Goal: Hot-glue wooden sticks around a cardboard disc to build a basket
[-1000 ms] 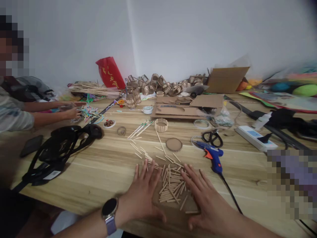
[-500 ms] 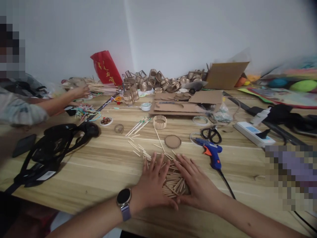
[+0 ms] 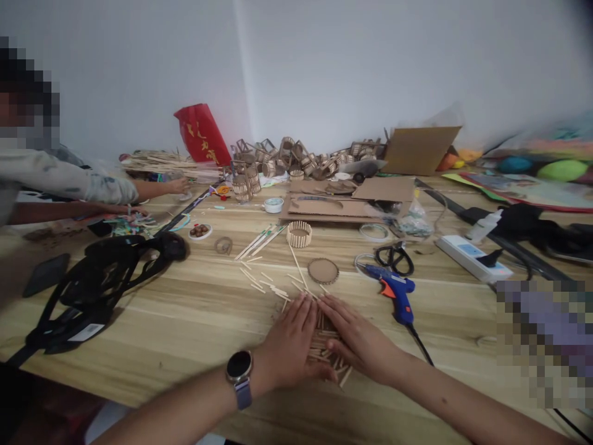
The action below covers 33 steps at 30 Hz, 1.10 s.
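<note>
A loose heap of short wooden sticks (image 3: pixel 323 346) lies on the table between my hands, partly hidden beneath them. My left hand (image 3: pixel 296 340) rests flat against its left side, fingers stretched forward. On the opposite side, my right hand (image 3: pixel 359 337) lies with extended fingers angled inward over the sticks. Neither hand grips anything. Just beyond the fingertips is a round cardboard disc (image 3: pixel 323 271) with a dark rim. Behind it stands a small ring of upright sticks (image 3: pixel 299 235). More sticks (image 3: pixel 273 288) are scattered ahead of my left hand.
A blue glue gun (image 3: pixel 393 290) lies right of my right hand, its cord running toward me. Black straps (image 3: pixel 92 284) and a phone (image 3: pixel 46 274) lie left. Flat cardboard (image 3: pixel 328 207) and finished stick baskets (image 3: pixel 287 154) are farther back. A co-worker's hand (image 3: pixel 178 185) reaches in from the left.
My hands have drawn closer together, pushing the sticks into a narrower heap. My left fingers are less spread. The co-worker's arm at left has reached farther right, and a second hand shows.
</note>
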Motion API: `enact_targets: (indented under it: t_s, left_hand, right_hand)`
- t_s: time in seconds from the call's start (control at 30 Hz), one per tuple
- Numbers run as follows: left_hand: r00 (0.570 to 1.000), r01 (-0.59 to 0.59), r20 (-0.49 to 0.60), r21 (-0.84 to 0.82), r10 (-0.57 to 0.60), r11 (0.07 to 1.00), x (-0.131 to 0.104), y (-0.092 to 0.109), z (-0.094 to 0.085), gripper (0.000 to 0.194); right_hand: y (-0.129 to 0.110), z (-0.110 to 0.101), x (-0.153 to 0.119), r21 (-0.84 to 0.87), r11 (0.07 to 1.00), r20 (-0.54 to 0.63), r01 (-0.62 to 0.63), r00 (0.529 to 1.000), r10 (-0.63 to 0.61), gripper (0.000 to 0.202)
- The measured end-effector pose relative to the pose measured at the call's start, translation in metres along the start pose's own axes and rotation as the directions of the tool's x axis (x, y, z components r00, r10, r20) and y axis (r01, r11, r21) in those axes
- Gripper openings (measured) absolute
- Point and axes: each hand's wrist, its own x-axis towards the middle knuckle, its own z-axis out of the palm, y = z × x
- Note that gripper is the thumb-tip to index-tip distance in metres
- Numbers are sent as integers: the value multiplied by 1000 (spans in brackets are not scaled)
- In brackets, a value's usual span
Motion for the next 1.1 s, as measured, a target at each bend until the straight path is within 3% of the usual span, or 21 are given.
enact_targets:
  t_s: [0.13, 0.27, 0.4, 0.53, 0.6, 0.67, 0.73, 0.8, 0.87, 0.97, 1.1]
  left_hand:
    - [996, 77, -43, -5, -77, 997, 16, -19, -17, 97]
    - [992, 128, 0, 20, -128, 992, 36, -49, -26, 79]
    - [994, 91, 54, -11, -90, 996, 34, -43, -25, 74]
    - [999, 50, 12, -21, -49, 999, 18, -40, -31, 72]
    - [986, 158, -57, 37, -156, 987, 15, -57, -35, 67]
    - [931, 355, -122, 86, -344, 931, 16, -82, -38, 67]
    - [873, 484, -114, 107, -473, 868, 17, -105, -36, 66]
    - [859, 509, -121, 114, -497, 853, 17, -118, -30, 67]
    - [878, 469, -160, 98, -451, 878, 16, -119, -22, 68]
    - [906, 387, -206, 51, -369, 921, 13, -107, -12, 69]
    - [944, 276, -182, -29, -276, 961, 15, -84, -11, 73]
  right_hand:
    - [3, -14, 3, -65, 998, -119, 0, 993, -7, 43]
    - [-2, -40, 36, -177, 979, -146, -98, 987, 72, 31]
    - [-9, -51, 88, -307, 912, -123, -271, 962, 244, 28]
    - [-7, -40, 131, -335, 883, -128, -328, 944, 302, 29]
    - [-4, -32, 148, -351, 865, -120, -358, 934, 338, 26]
    - [-1, -28, 162, -359, 848, -117, -389, 920, 373, 30]
    - [-1, -26, 173, -355, 841, -126, -407, 913, 389, 35]
    - [-2, -26, 178, -337, 853, -146, -399, 917, 371, 35]
    - [-2, -29, 175, -309, 878, -169, -366, 929, 328, 33]
    - [8, -38, 157, -252, 917, -201, -308, 944, 262, 22]
    - [31, -57, 120, -170, 951, -220, -259, 950, 220, 23]
